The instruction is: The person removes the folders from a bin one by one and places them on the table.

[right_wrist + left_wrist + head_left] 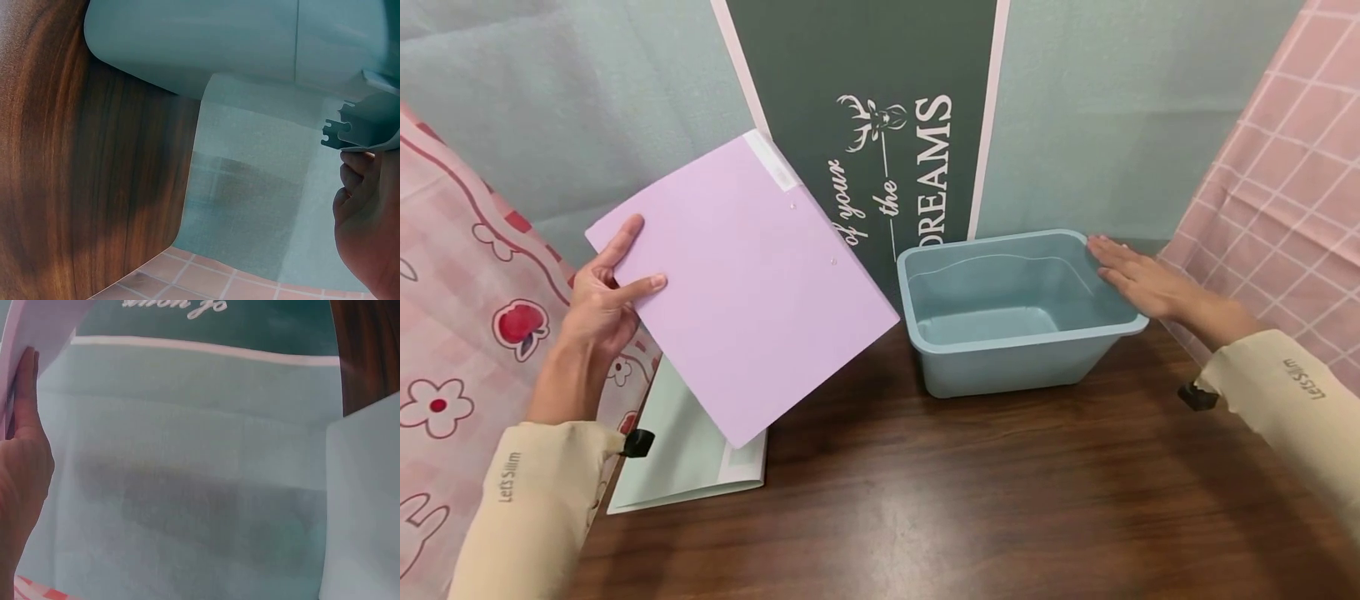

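Note:
A lilac file folder (752, 283) is held up and tilted above the table at the left. My left hand (606, 292) grips it by its left edge, thumb and a finger lying across the near face. That face carries a white label strip and two small rivets. Below it a pale green folder (681, 442) lies on the table, partly covered from sight. My right hand (1138, 279) rests on the right rim of a blue-grey plastic bin (1000, 367), its fingers stretched out over the edge. Inside, the bin's visible floor is bare.
The brown wooden table (925, 500) stretches out in front of the bin. A grey-green cloth with a dark printed panel (865, 58) hangs behind. Pink patterned cloth (460, 333) borders the left side, and pink checked cloth (1285, 183) the right.

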Motion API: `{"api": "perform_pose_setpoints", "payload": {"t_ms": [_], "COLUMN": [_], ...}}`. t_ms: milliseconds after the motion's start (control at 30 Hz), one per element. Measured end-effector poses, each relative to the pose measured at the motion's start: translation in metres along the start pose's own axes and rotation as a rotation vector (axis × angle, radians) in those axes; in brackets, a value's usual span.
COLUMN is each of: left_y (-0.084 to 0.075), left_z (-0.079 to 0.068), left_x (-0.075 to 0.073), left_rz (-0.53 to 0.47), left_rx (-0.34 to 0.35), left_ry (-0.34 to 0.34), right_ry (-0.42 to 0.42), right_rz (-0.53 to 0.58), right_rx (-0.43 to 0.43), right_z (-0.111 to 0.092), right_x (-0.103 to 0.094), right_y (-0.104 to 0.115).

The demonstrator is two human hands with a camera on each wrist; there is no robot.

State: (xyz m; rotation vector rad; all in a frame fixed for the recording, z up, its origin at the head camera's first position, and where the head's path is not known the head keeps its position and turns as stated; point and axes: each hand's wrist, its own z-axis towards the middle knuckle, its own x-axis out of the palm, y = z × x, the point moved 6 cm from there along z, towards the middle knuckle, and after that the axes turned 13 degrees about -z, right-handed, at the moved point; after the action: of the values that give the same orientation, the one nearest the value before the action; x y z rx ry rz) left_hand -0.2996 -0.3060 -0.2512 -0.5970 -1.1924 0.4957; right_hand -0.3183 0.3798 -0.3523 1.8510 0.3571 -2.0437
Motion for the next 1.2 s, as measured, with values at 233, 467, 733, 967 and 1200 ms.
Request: {"api": "perform_pose_setpoints", "payload": {"t_ms": [233,467,733,967,1200], "left_y": [0.001,0.019,0.053,0.08,0.102], "left_z": [-0.001,0.005,0.014,0.02,0.025], "left_x": [-0.013,-0.026,-0.042,-0.059,-0.07], "left_rz": [0.058,0.204,0.372,0.388,0.37], "left_rx": [-0.106,-0.227,-0.379,-0.461,-0.525], "left_ry": [0.025,0.088,0.067,0.054,0.084], "right_ry": [0.009,0.004,0.014,-0.001,-0.008], "right_rz": [0.011,0.007,0.001,-0.003,0.007], "right_rx": [0.007,0.002,0.004,-0.006,-0.002], "right_z": [-0.001,-0.001,-0.001,0.001,0.0], "right_x": [-0.001,-0.003,-0.003,-0.002,-0.002], "right_y": [0.001,0.0,0.001,0.001,0.002]}}
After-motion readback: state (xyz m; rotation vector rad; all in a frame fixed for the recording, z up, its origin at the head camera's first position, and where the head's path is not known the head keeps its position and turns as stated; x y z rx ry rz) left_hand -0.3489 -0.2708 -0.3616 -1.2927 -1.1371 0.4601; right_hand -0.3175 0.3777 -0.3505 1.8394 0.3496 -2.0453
